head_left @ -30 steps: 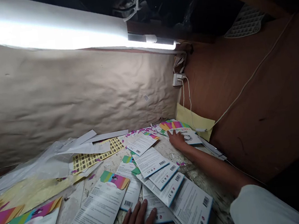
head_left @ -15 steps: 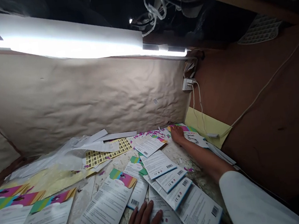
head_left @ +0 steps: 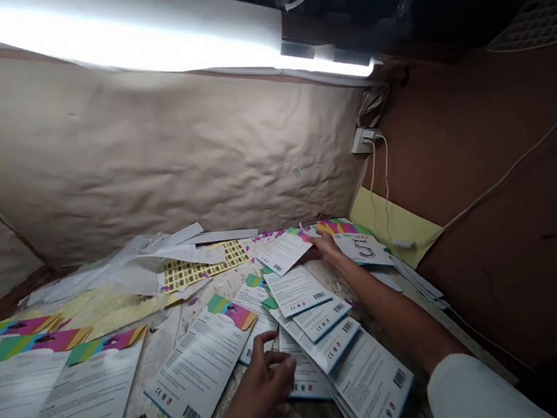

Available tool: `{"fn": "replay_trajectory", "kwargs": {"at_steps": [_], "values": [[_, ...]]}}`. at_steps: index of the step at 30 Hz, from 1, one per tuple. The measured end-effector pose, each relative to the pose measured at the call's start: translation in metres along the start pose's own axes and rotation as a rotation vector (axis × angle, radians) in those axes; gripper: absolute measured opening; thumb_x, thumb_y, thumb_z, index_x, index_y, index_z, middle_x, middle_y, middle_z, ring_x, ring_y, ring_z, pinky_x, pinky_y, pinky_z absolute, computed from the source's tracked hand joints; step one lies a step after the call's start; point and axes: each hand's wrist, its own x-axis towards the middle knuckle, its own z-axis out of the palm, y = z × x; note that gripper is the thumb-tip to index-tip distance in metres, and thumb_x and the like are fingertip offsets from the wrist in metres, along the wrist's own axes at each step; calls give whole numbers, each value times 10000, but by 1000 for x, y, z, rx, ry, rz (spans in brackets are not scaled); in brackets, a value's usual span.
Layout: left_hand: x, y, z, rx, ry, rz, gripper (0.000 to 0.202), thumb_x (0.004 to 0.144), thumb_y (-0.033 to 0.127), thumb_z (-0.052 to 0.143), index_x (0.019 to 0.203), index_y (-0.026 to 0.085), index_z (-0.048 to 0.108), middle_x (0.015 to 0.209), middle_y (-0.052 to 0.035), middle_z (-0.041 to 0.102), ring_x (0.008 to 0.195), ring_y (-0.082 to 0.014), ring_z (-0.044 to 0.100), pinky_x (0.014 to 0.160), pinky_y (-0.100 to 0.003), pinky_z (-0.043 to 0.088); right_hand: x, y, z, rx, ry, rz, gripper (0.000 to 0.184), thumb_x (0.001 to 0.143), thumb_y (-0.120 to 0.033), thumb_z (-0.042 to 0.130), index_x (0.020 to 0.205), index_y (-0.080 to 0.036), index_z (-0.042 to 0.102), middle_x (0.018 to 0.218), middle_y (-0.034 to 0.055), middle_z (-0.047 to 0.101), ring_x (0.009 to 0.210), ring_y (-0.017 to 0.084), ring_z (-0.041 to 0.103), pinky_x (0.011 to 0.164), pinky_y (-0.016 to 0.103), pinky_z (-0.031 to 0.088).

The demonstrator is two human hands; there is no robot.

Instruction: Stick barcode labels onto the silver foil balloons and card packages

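Note:
My right hand (head_left: 324, 247) reaches to the back of the table and pinches the corner of a white printed card (head_left: 283, 251) with a barcode, lifting its edge. Beside it lies a colourful card marked with a 5 (head_left: 357, 243). My left hand (head_left: 267, 378) is near the front edge, fingers curled onto the lower cards of a fanned row of white barcode cards (head_left: 322, 328). A larger card with a coloured top (head_left: 205, 361) lies just left of that hand.
A yellow sticker sheet (head_left: 199, 269) and crumpled clear plastic (head_left: 110, 275) lie at the back left. More large cards (head_left: 42, 390) cover the left front. Brown paper (head_left: 152, 163) lines the back wall under a tube light (head_left: 139, 44). A socket with white cables (head_left: 366, 140) hangs at right.
My right hand moved left off the colourful card and took hold of the white card's corner. My left hand's fingers went from flat to curled on the cards.

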Motion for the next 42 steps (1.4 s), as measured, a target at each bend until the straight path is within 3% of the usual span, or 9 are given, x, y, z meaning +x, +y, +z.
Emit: {"fn": "replay_trajectory", "kwargs": {"at_steps": [3,8,14,17,21,26,30,37,42], "values": [[25,18,3,-273,59,-155,799,693,611,720,1252,215,307,1094,-138,654,847,-224,693,715,-305,520,12,-19,-43,40,-6,-45,290,948,-325,570,1175,-146,575,1103,72,625,891,176,641,754,351,563],[54,27,10,-343,100,-112,776,653,414,828,1203,192,328,984,-108,696,811,-218,702,674,-277,506,11,-37,-86,-61,-35,-68,216,872,-300,665,998,-126,649,998,66,677,906,190,646,805,348,519],[71,26,14,-311,144,-15,745,654,285,815,1233,149,367,760,-28,657,676,-182,659,551,-243,475,-59,1,-37,-162,-123,-110,264,627,-349,841,724,-160,684,830,108,712,1028,329,605,885,374,436],[72,28,9,-299,157,0,737,663,235,790,1261,146,369,742,-6,633,641,-161,642,556,-241,488,-92,27,-17,-90,-245,-81,425,556,-364,876,897,-171,709,807,71,723,864,286,656,792,367,495],[57,27,-11,-182,179,58,691,768,296,699,1337,181,325,889,-53,648,762,-190,684,621,-263,520,-103,40,0,148,-302,-4,475,710,-343,771,1122,-142,646,921,85,738,798,234,696,683,332,565],[32,17,-56,703,189,456,604,888,399,531,1428,204,346,1400,-152,502,1303,-294,465,1053,-462,393,-91,27,38,405,-189,14,401,767,-301,724,1123,-148,621,996,75,735,866,206,710,725,293,596],[32,12,-86,1279,122,440,686,906,500,471,1497,201,293,1555,-88,308,1455,-323,176,1162,-539,156,-77,4,69,508,-104,-21,468,743,-257,752,1168,-146,591,1015,71,735,892,204,707,743,289,596],[26,1,-111,1433,304,360,709,907,603,395,1475,179,358,1544,-123,318,1442,-316,228,1155,-517,170,-47,-7,43,579,-18,-77,370,699,-244,783,1032,-164,646,999,68,742,867,219,709,717,304,601],[45,15,-120,1122,393,323,689,845,535,549,1402,141,453,1525,-180,339,1442,-374,191,1146,-555,94,-35,9,27,620,-12,5,321,720,-288,764,982,-159,630,865,67,751,770,234,715,651,356,616]]}}
